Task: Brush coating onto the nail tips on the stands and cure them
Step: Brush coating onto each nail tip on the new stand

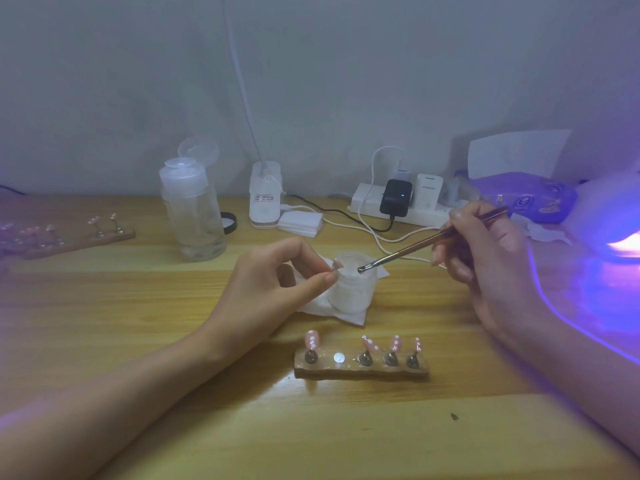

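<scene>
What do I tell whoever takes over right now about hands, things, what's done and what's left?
Left hand: pinches one nail tip at the jar.
Right hand: holds the brush, bristles at the jar's mouth.
Near holder: four pink tips standing, one spot bare.
Lamp: glowing, right.
Done: cannot tell which tips are coated.
Left: coat the held tip, cure.

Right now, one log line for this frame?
left hand: pinches nail tip by jar | right hand: holds brush, bristles at jar mouth | stand: four tips, one slot empty | lamp: lit
</scene>
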`<state>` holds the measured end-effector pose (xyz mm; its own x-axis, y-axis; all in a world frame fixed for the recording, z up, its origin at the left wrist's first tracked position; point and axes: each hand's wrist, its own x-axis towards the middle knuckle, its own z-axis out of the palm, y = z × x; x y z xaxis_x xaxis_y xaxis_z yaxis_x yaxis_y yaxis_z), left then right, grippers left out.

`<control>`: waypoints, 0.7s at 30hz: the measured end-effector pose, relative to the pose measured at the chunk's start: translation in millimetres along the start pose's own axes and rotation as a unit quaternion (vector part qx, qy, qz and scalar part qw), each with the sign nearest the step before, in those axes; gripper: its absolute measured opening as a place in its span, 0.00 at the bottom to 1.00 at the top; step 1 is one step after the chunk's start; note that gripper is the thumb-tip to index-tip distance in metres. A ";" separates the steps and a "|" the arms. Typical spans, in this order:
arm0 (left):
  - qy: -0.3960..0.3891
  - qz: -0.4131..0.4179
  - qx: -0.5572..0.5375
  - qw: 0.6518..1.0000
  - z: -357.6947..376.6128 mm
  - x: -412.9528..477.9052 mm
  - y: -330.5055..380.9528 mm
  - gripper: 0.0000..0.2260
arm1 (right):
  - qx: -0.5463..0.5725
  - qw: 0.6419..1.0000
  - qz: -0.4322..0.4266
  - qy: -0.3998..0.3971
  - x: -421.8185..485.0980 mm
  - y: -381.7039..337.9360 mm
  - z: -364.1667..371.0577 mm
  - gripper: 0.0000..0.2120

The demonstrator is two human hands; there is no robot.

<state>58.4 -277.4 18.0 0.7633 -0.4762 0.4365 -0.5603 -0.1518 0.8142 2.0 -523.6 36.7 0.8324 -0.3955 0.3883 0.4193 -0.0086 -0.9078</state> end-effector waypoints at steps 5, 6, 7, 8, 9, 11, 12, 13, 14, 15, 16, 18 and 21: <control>0.000 0.002 0.004 1.000 -0.1 0.6 -0.8 0.07 | -0.012 0.999 0.015 0.036 10.6 -12.8 -7.7 0.14; -0.001 0.003 0.005 1.000 -0.3 0.7 -1.1 0.07 | 0.002 0.999 0.022 0.046 11.9 -15.0 -9.4 0.15; -0.002 0.003 0.005 1.000 -0.5 0.7 -1.3 0.07 | 0.021 0.998 0.025 0.050 12.4 -16.9 -11.2 0.16; -0.002 0.004 0.005 1.000 -0.5 0.8 -1.6 0.07 | 0.032 0.998 0.019 0.043 12.6 -18.5 -12.3 0.16; -0.002 0.004 0.003 1.000 -0.6 0.6 -1.9 0.07 | 0.029 0.999 0.005 0.024 12.7 -20.1 -12.1 0.15; -0.002 0.003 -0.002 1.000 -0.6 0.7 -2.1 0.07 | -0.001 0.999 -0.020 -0.025 12.7 -21.7 -9.6 0.12; -0.002 0.003 -0.004 1.000 -0.7 1.0 -2.1 0.07 | -0.020 0.998 -0.025 -0.045 12.6 -22.1 -8.4 0.11; -0.002 0.003 -0.004 1.000 -0.7 1.0 -2.0 0.07 | -0.039 0.997 -0.032 -0.060 12.4 -22.1 -7.8 0.10; -0.002 0.002 -0.004 1.000 -0.7 1.1 -1.8 0.07 | -0.057 0.995 -0.042 -0.073 11.6 -21.7 -7.9 0.10; -0.002 0.001 -0.004 1.000 -0.9 0.9 -1.7 0.08 | -0.069 0.993 -0.052 -0.086 10.9 -20.9 -8.2 0.10; -0.002 0.003 -0.004 1.000 -1.2 0.8 -1.9 0.08 | -0.076 0.990 -0.061 -0.098 10.1 -19.6 -8.9 0.09; -0.002 0.006 -0.004 1.000 -1.5 0.7 -2.2 0.08 | -0.081 0.987 -0.074 -0.114 9.5 -17.3 -11.1 0.06; -0.002 0.007 -0.001 1.000 -1.5 1.2 -3.8 0.07 | -0.060 0.987 -0.087 -0.120 12.3 -17.2 -16.5 0.05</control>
<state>61.9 -276.1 16.0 0.7544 -0.4821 0.4454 -0.5695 -0.1433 0.8094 -1.0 -543.4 54.5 0.8192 -0.1495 0.5537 0.5299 -0.1722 -0.8304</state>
